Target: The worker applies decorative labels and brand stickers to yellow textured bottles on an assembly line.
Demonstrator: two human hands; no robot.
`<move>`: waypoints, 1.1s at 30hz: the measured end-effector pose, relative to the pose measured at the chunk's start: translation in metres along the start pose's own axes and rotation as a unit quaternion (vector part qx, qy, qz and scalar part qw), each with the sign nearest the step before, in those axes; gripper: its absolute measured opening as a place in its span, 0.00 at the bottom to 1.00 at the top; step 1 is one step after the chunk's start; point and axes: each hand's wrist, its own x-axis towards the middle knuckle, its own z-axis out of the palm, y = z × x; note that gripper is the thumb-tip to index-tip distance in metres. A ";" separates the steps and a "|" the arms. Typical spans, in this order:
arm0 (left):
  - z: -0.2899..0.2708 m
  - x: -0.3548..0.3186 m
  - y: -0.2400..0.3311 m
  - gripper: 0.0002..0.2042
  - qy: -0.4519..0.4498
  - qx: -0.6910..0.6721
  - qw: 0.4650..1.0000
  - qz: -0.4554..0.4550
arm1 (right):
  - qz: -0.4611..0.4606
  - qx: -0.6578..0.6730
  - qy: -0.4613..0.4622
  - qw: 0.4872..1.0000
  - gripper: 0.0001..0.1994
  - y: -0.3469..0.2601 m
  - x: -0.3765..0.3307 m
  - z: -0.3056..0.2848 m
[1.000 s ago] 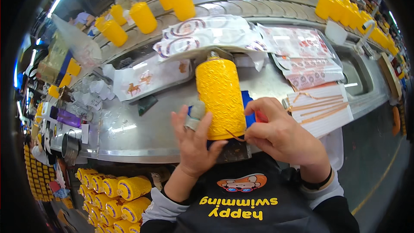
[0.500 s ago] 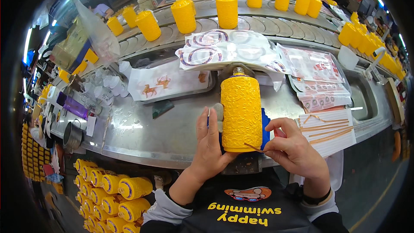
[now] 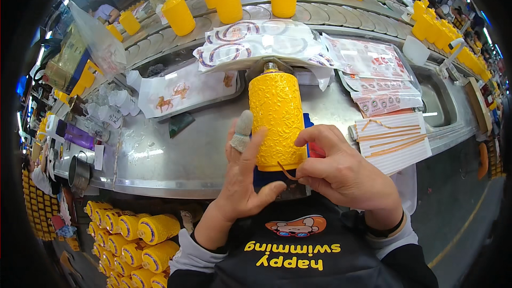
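A yellow bottle (image 3: 275,120) with a raised floral pattern lies in front of me on a blue support (image 3: 308,122), its neck pointing away. My left hand (image 3: 240,173) rests along its left side, fingers stretched and thumb apart; one finger wears a grey cloth cover (image 3: 242,132). At the lower right of the bottle, my right hand (image 3: 341,168) is closed in a pinch on a thin brown strip (image 3: 286,171). The strip's curved free end touches the bottle's bottom edge. More such strips (image 3: 392,134) lie on a white ribbed sheet at the right.
Beyond the bottle are sticker sheets (image 3: 266,42), and a tray (image 3: 234,92) holding decal sheets. A conveyor (image 3: 325,13) carries yellow bottles along the back. A sink (image 3: 440,93) is at the right. Several finished-looking bottles (image 3: 160,228) are stacked at lower left. Co-workers sit farther off.
The view has shifted, so the scene sits farther left and higher. My left fingers and thumb have spread from the bottle's side. The strip's free end has moved left along the bottom edge.
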 end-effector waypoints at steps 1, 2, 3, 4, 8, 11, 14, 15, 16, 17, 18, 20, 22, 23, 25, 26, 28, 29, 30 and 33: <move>-0.006 0.006 0.010 0.26 -0.026 -0.020 0.999 0.010 | -0.007 -0.013 0.001 1.000 0.05 0.000 0.000 0.001; -0.007 0.008 0.014 0.19 -0.053 -0.041 0.998 0.019 | -0.009 -0.018 0.008 1.000 0.06 0.000 0.001 0.002; -0.006 0.006 0.013 0.19 -0.052 -0.041 0.998 0.017 | -0.009 -0.016 0.006 1.000 0.06 0.000 0.000 0.003; -0.003 0.002 0.010 0.13 -0.025 -0.011 0.999 0.016 | -0.005 -0.015 0.012 1.000 0.06 0.001 -0.001 0.004; 0.005 -0.009 0.009 0.06 0.050 0.011 0.998 -0.032 | 0.029 0.023 0.025 0.999 0.06 0.012 -0.008 0.013; 0.007 -0.012 0.008 0.06 0.071 0.030 0.995 -0.059 | 0.071 0.050 0.030 0.996 0.06 0.017 -0.012 0.016; 0.008 -0.017 -0.002 0.06 0.085 0.009 0.993 -0.086 | 0.098 0.061 0.029 0.993 0.05 0.019 -0.012 0.018; 0.009 -0.018 -0.005 0.06 0.092 -0.030 0.990 -0.102 | 0.102 0.057 0.029 0.993 0.05 0.018 -0.012 0.018; 0.009 -0.018 -0.005 0.06 0.092 -0.029 0.990 -0.103 | 0.102 0.058 0.028 0.993 0.05 0.017 -0.012 0.017; 0.009 -0.019 -0.006 0.07 0.109 -0.122 0.977 -0.135 | 0.102 0.055 0.023 0.993 0.05 0.016 -0.013 0.017; 0.009 -0.018 -0.006 0.08 0.126 -0.215 0.954 -0.165 | 0.103 0.052 0.017 0.993 0.05 0.016 -0.013 0.016; 0.011 -0.006 0.006 0.09 0.107 -0.156 0.976 -0.109 | 0.075 0.045 0.023 0.996 0.05 0.014 -0.013 0.017; 0.013 0.003 0.009 0.11 0.047 -0.071 0.996 -0.013 | 0.047 0.037 0.031 0.998 0.05 0.011 -0.010 0.016; 0.013 0.004 0.009 0.11 0.047 -0.072 0.996 -0.014 | 0.044 0.041 0.039 0.997 0.06 0.009 -0.008 0.016; 0.012 0.005 0.008 0.07 0.018 -0.009 0.999 0.038 | 0.042 0.045 0.048 0.997 0.06 0.008 -0.008 0.015; 0.010 0.003 0.008 0.07 0.018 -0.010 0.999 0.037 | 0.053 0.058 0.045 0.996 0.06 0.010 -0.010 0.015; 0.005 -0.004 0.010 0.07 0.022 0.013 0.999 -0.033 | 0.066 0.071 0.042 0.994 0.07 0.013 -0.013 0.016; 0.005 -0.006 0.010 0.07 0.021 0.012 0.999 -0.033 | 0.078 0.072 0.042 0.994 0.07 0.015 -0.014 0.017; 0.005 -0.009 0.011 0.07 0.033 0.016 0.998 -0.054 | 0.088 0.073 0.041 0.993 0.07 0.016 -0.014 0.018; 0.006 -0.015 0.008 0.07 0.054 0.022 0.995 -0.084 | 0.109 0.074 0.038 0.991 0.07 0.017 -0.015 0.019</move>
